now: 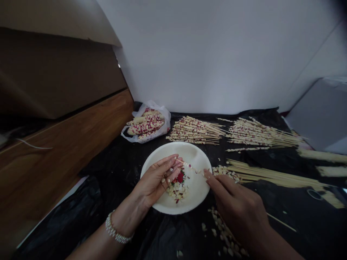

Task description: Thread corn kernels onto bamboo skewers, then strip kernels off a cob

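Over a white round plate point(173, 150), my left hand point(154, 178) pinches one end of a thin bamboo skewer point(191, 168) threaded with small white pieces. My right hand point(233, 195) holds the skewer's other end between thumb and fingertips. Below the skewer, a heap of white pieces point(176, 189) lies on the plate with some red petals point(180, 177) and green bits. A pearl bracelet point(116, 229) circles my left wrist. Part of the heap is hidden under my left fingers.
A black plastic sheet point(116, 195) covers the table, with loose white pieces point(222, 227) near my right hand. Beyond stand a white plastic bag point(146, 124) of thick red-and-white strands, rows of finished skewers point(195, 130), and bare bamboo skewers point(271, 177). A wooden surface point(67, 151) runs along the left.
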Action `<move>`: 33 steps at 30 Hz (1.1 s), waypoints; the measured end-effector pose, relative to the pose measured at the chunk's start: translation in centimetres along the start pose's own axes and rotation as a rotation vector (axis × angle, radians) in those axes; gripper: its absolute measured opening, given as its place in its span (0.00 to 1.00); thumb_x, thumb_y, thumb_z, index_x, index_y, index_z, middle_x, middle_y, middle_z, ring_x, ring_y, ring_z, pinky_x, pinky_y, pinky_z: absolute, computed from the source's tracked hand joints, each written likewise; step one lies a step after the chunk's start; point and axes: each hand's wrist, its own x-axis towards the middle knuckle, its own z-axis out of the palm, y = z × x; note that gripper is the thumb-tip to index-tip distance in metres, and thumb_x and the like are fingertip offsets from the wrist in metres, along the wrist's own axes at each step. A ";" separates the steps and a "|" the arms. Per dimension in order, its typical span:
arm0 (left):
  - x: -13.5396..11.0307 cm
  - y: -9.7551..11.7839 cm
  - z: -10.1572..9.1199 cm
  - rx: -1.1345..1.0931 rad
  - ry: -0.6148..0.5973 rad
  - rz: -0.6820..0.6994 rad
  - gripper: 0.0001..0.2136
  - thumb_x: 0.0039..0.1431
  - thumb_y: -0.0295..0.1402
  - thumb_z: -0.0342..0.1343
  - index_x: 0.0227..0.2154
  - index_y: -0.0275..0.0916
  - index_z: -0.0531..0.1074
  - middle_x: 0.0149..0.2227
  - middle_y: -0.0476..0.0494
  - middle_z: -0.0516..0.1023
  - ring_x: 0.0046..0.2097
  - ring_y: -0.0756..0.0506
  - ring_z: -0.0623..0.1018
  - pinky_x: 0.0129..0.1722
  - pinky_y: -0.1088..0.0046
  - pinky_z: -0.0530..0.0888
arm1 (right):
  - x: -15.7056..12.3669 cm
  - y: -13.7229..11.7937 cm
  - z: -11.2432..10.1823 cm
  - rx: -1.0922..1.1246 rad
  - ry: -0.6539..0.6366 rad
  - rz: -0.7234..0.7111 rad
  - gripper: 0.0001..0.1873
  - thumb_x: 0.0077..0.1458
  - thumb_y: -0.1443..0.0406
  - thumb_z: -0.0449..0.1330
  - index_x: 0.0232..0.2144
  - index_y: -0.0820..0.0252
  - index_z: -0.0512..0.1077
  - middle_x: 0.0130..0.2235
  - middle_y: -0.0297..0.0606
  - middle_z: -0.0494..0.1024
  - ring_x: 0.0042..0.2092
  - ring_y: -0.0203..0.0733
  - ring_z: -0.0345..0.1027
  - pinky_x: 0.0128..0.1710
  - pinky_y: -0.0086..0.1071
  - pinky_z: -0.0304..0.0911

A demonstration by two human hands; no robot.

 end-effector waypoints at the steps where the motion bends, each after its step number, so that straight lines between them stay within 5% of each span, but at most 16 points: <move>1: 0.0 0.0 0.0 0.001 0.001 0.001 0.08 0.57 0.21 0.57 0.39 0.31 0.78 0.41 0.36 0.82 0.37 0.49 0.82 0.37 0.80 0.79 | 0.0 0.0 0.0 0.000 0.009 -0.004 0.25 0.56 0.79 0.51 0.55 0.65 0.68 0.40 0.42 0.78 0.35 0.42 0.73 0.27 0.33 0.63; 21: -0.1 1.1 -0.3 0.226 -0.078 0.027 0.06 0.56 0.21 0.58 0.36 0.30 0.78 0.36 0.35 0.83 0.36 0.49 0.82 0.36 0.82 0.78 | 1.1 1.4 -1.1 -0.035 0.037 -0.095 0.22 0.60 0.76 0.49 0.55 0.65 0.68 0.39 0.41 0.78 0.30 0.39 0.67 0.27 0.34 0.58; 27: 0.5 0.6 0.5 0.225 0.055 0.055 0.08 0.58 0.19 0.55 0.37 0.31 0.78 0.36 0.41 0.83 0.38 0.50 0.82 0.41 0.79 0.78 | 1.7 1.4 -1.0 -0.037 0.075 -0.110 0.17 0.62 0.73 0.50 0.51 0.69 0.70 0.33 0.40 0.77 0.27 0.39 0.65 0.23 0.34 0.57; 33: -0.1 -0.1 2.4 0.098 0.205 0.055 0.12 0.61 0.18 0.49 0.33 0.32 0.78 0.33 0.44 0.82 0.34 0.52 0.82 0.36 0.79 0.79 | 1.7 1.1 -0.9 -0.022 0.042 -0.070 0.17 0.62 0.71 0.50 0.52 0.70 0.69 0.34 0.38 0.76 0.26 0.38 0.65 0.21 0.33 0.56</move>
